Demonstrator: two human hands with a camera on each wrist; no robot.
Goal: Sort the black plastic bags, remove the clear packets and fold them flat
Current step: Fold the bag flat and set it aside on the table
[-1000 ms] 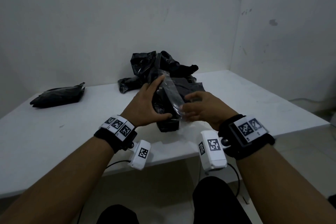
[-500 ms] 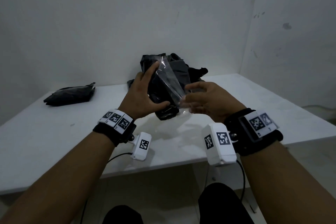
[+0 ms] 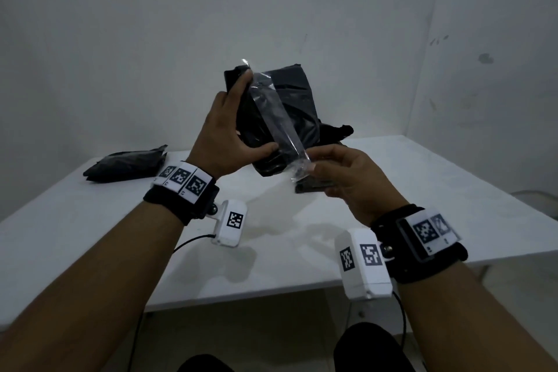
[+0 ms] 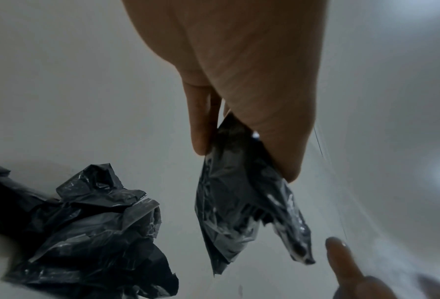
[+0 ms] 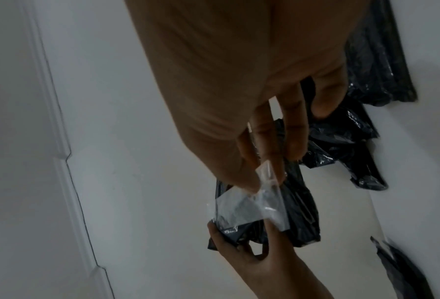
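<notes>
Gripping black bag bundle [image 3: 280, 118] in left hand [image 3: 223, 136], right hand [image 3: 347, 178] pinching clear packet [image 3: 271, 112]; no legible writing.

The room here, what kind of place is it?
Probably a bare workroom set up for recording: a plain white table in a corner of blank, scuffed walls, holding only black plastic bags, and tagged bands on both wrists.

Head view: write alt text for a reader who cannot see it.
Left hand grips a black bag bundle above a white table while the right hand pinches its clear packet. A folded black bag lies far left.
</notes>
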